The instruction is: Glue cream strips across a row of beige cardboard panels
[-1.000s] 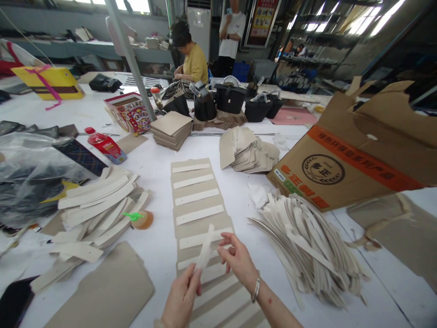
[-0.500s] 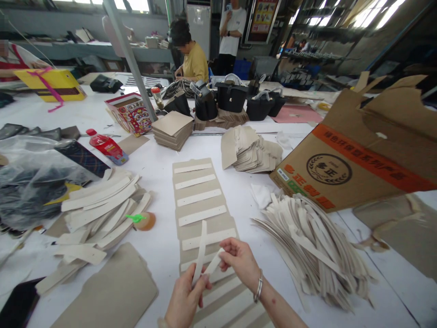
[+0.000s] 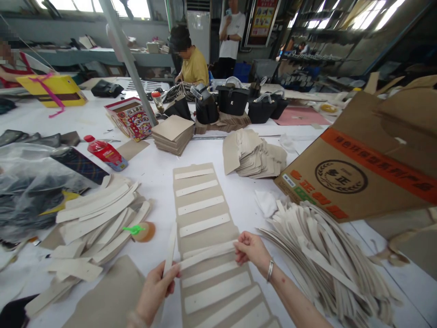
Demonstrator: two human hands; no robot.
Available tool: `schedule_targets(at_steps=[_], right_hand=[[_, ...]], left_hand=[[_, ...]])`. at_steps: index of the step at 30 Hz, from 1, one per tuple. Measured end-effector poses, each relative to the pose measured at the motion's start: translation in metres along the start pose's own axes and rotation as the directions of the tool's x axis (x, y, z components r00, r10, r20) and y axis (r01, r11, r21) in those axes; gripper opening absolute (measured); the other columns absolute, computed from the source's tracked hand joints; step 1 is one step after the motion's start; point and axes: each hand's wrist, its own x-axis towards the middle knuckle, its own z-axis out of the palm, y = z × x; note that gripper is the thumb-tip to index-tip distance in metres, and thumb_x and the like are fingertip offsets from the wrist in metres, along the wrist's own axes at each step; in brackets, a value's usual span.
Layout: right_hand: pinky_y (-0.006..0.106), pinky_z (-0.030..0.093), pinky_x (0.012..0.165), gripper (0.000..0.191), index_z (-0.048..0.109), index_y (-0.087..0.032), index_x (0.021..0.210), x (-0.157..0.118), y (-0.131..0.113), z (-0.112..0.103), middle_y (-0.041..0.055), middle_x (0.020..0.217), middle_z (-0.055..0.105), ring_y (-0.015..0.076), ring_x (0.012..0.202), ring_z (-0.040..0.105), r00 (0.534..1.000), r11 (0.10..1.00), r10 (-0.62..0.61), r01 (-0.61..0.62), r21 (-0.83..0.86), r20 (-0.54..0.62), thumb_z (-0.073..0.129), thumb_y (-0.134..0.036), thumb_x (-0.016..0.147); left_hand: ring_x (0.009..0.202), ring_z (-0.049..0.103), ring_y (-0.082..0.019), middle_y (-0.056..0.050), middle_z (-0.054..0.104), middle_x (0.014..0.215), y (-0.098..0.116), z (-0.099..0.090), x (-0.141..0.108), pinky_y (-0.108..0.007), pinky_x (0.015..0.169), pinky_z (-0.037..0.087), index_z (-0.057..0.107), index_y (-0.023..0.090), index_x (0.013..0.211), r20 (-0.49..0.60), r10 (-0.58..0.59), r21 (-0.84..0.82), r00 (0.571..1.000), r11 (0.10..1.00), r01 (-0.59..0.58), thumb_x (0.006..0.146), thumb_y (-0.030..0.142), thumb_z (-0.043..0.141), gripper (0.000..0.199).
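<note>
My left hand [image 3: 157, 288] is closed on a narrow beige strip [image 3: 171, 243] that points up and away. It also pinches the left end of a second beige strip [image 3: 209, 254], stretched sideways. The right end of that second strip is between the fingertips of my right hand [image 3: 251, 251]. Beneath it lies a row of overlapping beige panels [image 3: 202, 233], each with a pale strip laid across. On the right rests a big heap of loose strips [image 3: 321, 255]. Wider curved pieces [image 3: 102, 205] are piled at the left.
A bottle with a green nozzle [image 3: 145, 232] stands left of the panels. Beyond are stacked beige boards [image 3: 172, 132], a second board pile [image 3: 256, 155] and black bags [image 3: 232, 100]. A cardboard box [image 3: 341, 177] stands at right. Across the table sits a person in yellow [image 3: 196, 64].
My hands have moved apart, left hand leftward and right hand slightly right. The second strip has gone from slanting between them to stretched across the panels. The view has shifted slightly.
</note>
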Motion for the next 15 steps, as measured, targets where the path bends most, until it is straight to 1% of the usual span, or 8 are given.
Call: schedule_targets(at_steps=[3,6,8,10,15], right_hand=[[0.022,0.049,0.039,0.035,0.044,-0.018,0.069,0.013,-0.002,-0.005,-0.0037,0.052,0.061,0.0122,0.041,0.059,0.999,0.999,0.034,-0.034,0.011,-0.007,0.07,-0.04,0.059],[0.022,0.051,0.043,0.028,0.049,-0.018,0.074,0.025,-0.001,-0.01,-0.003,0.054,0.062,0.0122,0.044,0.061,0.996,0.997,0.076,-0.077,-0.022,-0.034,0.069,-0.031,0.062],[0.022,0.051,0.044,0.023,0.051,-0.017,0.075,0.031,0.001,-0.012,-0.0024,0.054,0.061,0.0121,0.045,0.061,0.994,0.993,0.095,-0.098,-0.061,-0.058,0.068,-0.027,0.064],[0.021,0.05,0.042,0.02,0.051,-0.016,0.071,0.036,0.005,-0.013,-0.002,0.054,0.061,0.0117,0.043,0.061,0.992,0.988,0.101,-0.11,-0.106,-0.079,0.067,-0.027,0.067],[0.017,0.044,0.034,0.024,0.046,-0.018,0.066,0.044,0.012,-0.013,-0.0032,0.049,0.059,0.0101,0.037,0.057,0.983,0.973,0.131,-0.153,-0.176,-0.129,0.066,-0.032,0.069]], left_hand=[[0.036,0.035,-0.007,0.005,0.047,0.042,0.004,0.005,0.02,-0.02,0.038,0.024,0.056,0.015,0.064,-0.069,-0.032,-0.065,0.997,0.998,0.027,0.058,0.064,0.06,0.049],[0.036,0.039,-0.007,0.001,0.058,0.053,0.005,0.009,0.036,-0.02,0.036,0.025,0.057,0.015,0.067,-0.134,-0.032,-0.073,0.991,0.997,0.023,0.055,0.062,0.06,0.049],[0.035,0.041,-0.007,-0.001,0.062,0.059,0.002,0.012,0.043,-0.02,0.035,0.026,0.058,0.015,0.072,-0.164,-0.026,-0.058,0.986,0.998,0.017,0.057,0.06,0.058,0.047],[0.034,0.042,-0.007,-0.003,0.065,0.061,-0.002,0.014,0.049,-0.021,0.035,0.028,0.058,0.014,0.074,-0.19,-0.02,-0.032,0.982,0.999,0.014,0.061,0.056,0.056,0.044],[0.034,0.045,-0.009,-0.003,0.066,0.06,-0.007,0.017,0.06,-0.023,0.038,0.035,0.06,0.015,0.072,-0.249,-0.009,0.058,0.968,0.998,0.024,0.067,0.05,0.054,0.036]])
